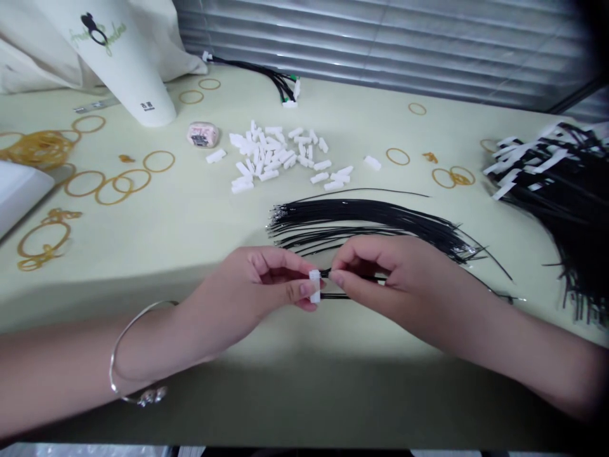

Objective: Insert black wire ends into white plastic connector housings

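Note:
Between its thumb and fingers, my left hand [266, 285] holds a small white connector [314, 286] upright. Black wires [335, 296] run out of the connector's right side. My right hand [385, 266] pinches a black wire close to the connector, thumb against index finger. Just behind my hands lies a bundle of loose black wires [361, 212] with bare metal ends. Farther back is a scattered pile of white connectors [273, 152].
Finished-looking black wire bunches with white ends [561, 197] fill the right side. Yellow rubber bands [42, 149] lie at left. A white tumbler [137, 76], a pink object [203, 135] and a black harness [257, 66] stand or lie toward the back, before grey blinds [404, 44].

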### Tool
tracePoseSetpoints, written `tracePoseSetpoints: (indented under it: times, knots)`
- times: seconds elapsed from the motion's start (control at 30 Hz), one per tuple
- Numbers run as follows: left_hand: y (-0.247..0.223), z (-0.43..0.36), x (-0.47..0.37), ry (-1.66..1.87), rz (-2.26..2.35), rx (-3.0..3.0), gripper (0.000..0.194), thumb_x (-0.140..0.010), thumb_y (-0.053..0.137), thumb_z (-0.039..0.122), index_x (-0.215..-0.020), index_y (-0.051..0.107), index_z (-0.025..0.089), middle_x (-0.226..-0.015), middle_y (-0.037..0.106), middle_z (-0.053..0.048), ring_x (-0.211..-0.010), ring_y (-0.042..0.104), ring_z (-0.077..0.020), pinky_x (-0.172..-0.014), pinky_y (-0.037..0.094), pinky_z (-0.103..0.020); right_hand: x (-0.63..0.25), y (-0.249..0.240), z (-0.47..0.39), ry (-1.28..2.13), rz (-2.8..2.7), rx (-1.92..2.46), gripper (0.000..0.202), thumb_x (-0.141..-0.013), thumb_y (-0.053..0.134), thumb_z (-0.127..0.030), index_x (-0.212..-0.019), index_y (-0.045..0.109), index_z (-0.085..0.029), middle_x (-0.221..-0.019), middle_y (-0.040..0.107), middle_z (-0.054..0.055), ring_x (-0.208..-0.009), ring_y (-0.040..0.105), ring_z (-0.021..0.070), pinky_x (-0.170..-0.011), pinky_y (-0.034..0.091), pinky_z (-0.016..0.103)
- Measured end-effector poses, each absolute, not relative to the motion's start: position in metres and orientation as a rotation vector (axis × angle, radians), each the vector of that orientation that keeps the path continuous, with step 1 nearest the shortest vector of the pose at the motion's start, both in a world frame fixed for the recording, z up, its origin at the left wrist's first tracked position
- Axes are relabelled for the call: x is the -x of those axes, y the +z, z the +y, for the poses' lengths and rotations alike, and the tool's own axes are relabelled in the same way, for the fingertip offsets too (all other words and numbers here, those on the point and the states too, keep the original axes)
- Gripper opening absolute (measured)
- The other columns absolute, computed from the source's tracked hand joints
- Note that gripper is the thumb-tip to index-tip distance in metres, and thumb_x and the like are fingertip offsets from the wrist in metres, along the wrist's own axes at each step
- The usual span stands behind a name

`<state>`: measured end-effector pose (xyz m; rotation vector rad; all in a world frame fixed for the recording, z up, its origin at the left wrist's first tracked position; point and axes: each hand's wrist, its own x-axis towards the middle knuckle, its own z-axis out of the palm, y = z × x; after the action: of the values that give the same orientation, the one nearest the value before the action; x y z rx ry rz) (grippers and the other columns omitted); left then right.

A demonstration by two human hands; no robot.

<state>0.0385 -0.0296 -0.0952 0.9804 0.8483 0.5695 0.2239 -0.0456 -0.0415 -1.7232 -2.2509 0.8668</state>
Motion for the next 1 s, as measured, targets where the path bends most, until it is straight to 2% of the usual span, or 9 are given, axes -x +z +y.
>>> tracePoseSetpoints:
  times: [0.2, 0.4, 0.53, 0.67, 0.8, 0.87, 1.0]
  knots:
    - [-0.095, -0.03, -0.038, 0.558, 0.858, -1.004, 0.009, -0.074, 0.069, 0.021, -0.081, 0.067, 0.017, -0.067, 0.069, 0.004, -0.065, 0.063, -0.0036, -0.066, 0.049, -0.009, -0.225, -0.044, -0.045, 0.979, -2.195, 1.684, 0.015, -0.08, 0.049, -0.023, -0.07, 0.06, -0.02, -0.052, 0.045, -0.005, -0.045, 0.033, 0.006, -0.038, 0.025, 0.018]
    - [-0.095, -0.03, -0.037, 0.537, 0.832, -1.0, 0.003, -0.072, 0.07, 0.018, -0.074, 0.069, 0.017, -0.065, 0.07, 0.004, -0.065, 0.063, -0.0038, -0.065, 0.049, -0.009, -0.226, -0.046, -0.045, 0.918, -2.279, 1.475, 0.018, -0.08, 0.051, -0.016, -0.067, 0.062, -0.018, -0.06, 0.051, -0.004, -0.055, 0.043, 0.0057, -0.05, 0.032, 0.019]
    - [-0.095, -0.03, -0.037, 0.545, 0.794, -1.015, 0.003, -0.073, 0.07, 0.016, -0.07, 0.069, 0.017, -0.065, 0.07, 0.004, -0.063, 0.062, -0.0034, -0.064, 0.048, -0.009, -0.226, -0.048, -0.046, 0.906, -2.291, 1.421, 0.017, -0.081, 0.052, -0.016, -0.069, 0.064, -0.017, -0.062, 0.052, -0.004, -0.057, 0.044, 0.0047, -0.052, 0.033, 0.018]
    - [-0.096, -0.03, -0.037, 0.559, 0.802, -1.001, 0.002, -0.074, 0.069, 0.018, -0.075, 0.068, 0.017, -0.066, 0.07, 0.004, -0.066, 0.063, -0.0039, -0.067, 0.048, -0.01, -0.227, -0.043, -0.045, 0.93, -2.285, 1.542, 0.016, -0.082, 0.051, -0.022, -0.072, 0.064, -0.02, -0.06, 0.053, -0.006, -0.054, 0.044, 0.0057, -0.048, 0.032, 0.02]
    - [-0.095, -0.031, -0.037, 0.539, 0.808, -0.993, 0.006, -0.075, 0.069, 0.02, -0.079, 0.068, 0.016, -0.067, 0.069, 0.003, -0.067, 0.062, -0.0045, -0.067, 0.048, -0.011, -0.226, -0.034, -0.043, 1.152, -2.195, 1.808, 0.019, -0.08, 0.05, -0.033, -0.07, 0.062, -0.022, -0.058, 0.053, -0.005, -0.05, 0.042, 0.0077, -0.044, 0.029, 0.021]
    - [-0.094, -0.031, -0.037, 0.534, 0.815, -0.995, 0.006, -0.075, 0.069, 0.021, -0.079, 0.067, 0.016, -0.067, 0.069, 0.003, -0.067, 0.062, -0.0046, -0.068, 0.048, -0.011, -0.224, -0.033, -0.043, 1.174, -2.166, 1.841, 0.018, -0.079, 0.05, -0.031, -0.069, 0.06, -0.021, -0.059, 0.053, -0.005, -0.052, 0.043, 0.0082, -0.046, 0.031, 0.021]
    - [-0.092, -0.031, -0.038, 0.516, 0.834, -1.001, 0.005, -0.075, 0.069, 0.021, -0.078, 0.067, 0.016, -0.066, 0.068, 0.003, -0.065, 0.061, -0.0045, -0.067, 0.047, -0.012, -0.222, -0.038, -0.045, 0.987, -2.23, 1.751, 0.014, -0.076, 0.051, -0.023, -0.068, 0.061, -0.02, -0.062, 0.057, -0.004, -0.057, 0.048, 0.0086, -0.05, 0.034, 0.022]
